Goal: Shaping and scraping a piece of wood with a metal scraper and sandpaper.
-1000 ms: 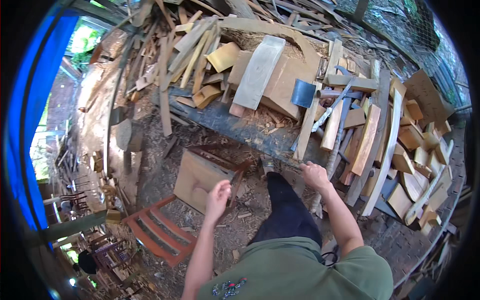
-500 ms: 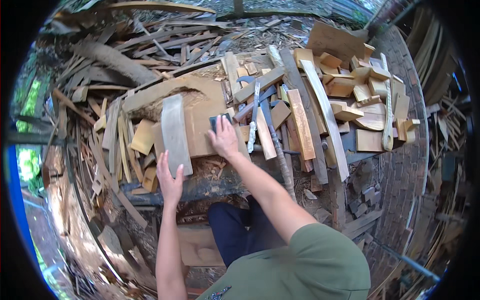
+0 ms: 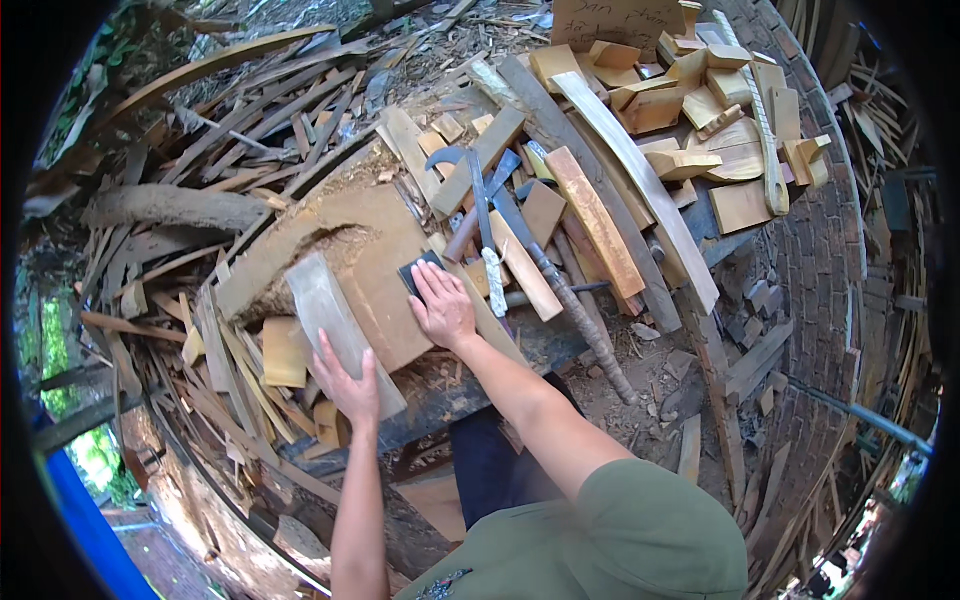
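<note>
My left hand (image 3: 343, 382) lies on the lower half of a pale grey, slightly curved wooden board (image 3: 325, 300), its fingers apart and the thumb toward the board's right side. That board rests slanted over a wide tan board (image 3: 385, 270). On the tan board's right part, my right hand (image 3: 443, 308) has its fingers closed over a small dark rectangular pad (image 3: 411, 280), whose far left end shows past the fingertips. The palm hides what is under it. Just right of this hand lie a sickle (image 3: 482, 205) with a wrapped handle and a long-handled blade (image 3: 560, 285).
Wood blocks and offcuts (image 3: 690, 95) pile up at the far right beside a marked cardboard sheet (image 3: 610, 25). Long planks (image 3: 640, 190) lie across the bench. Scrap strips (image 3: 270, 120) heap behind and at left. A brick surface (image 3: 815, 230) borders the right.
The view has turned, so the bench sits tilted differently. My left hand has shifted from the pale board's lower left edge onto its face. My right fingers now cover the dark pad more fully.
</note>
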`<action>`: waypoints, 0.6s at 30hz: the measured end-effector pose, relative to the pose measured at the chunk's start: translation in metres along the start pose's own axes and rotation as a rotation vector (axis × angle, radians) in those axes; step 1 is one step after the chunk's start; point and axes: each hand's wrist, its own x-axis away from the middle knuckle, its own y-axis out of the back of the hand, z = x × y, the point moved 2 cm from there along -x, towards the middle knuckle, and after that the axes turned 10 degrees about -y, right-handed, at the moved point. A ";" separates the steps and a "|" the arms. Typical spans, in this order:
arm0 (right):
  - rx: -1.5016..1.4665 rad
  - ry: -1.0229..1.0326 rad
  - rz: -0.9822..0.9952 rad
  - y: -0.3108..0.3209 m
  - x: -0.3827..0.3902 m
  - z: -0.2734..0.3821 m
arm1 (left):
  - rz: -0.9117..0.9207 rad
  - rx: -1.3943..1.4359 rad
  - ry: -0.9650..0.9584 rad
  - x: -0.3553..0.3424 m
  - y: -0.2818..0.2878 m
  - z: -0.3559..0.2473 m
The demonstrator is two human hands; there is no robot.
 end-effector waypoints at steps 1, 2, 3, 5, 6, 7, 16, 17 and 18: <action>0.011 -0.008 -0.017 -0.001 0.000 0.003 | -0.015 0.002 0.019 0.004 -0.002 0.001; 0.015 -0.007 0.005 -0.003 0.001 0.005 | -0.035 0.032 0.015 0.004 0.000 0.004; 0.022 -0.011 0.050 0.000 0.007 0.004 | -0.042 0.060 0.032 0.010 0.005 0.002; 0.007 -0.013 0.072 -0.002 0.004 0.007 | -0.025 0.065 0.052 0.003 0.009 0.000; 0.040 -0.017 0.062 0.002 0.004 0.006 | -0.029 0.049 0.072 0.001 0.009 -0.001; 0.068 -0.018 0.055 0.004 0.005 0.004 | -0.024 0.051 0.093 0.005 0.005 -0.003; 0.007 0.030 0.026 -0.006 0.001 0.002 | 0.001 0.032 0.088 0.000 0.010 0.002; 0.026 0.057 0.014 -0.001 -0.004 0.008 | -0.002 0.074 0.087 -0.004 0.012 0.002; 0.057 0.072 0.009 -0.007 -0.008 0.009 | -0.027 0.128 0.064 -0.012 0.008 0.001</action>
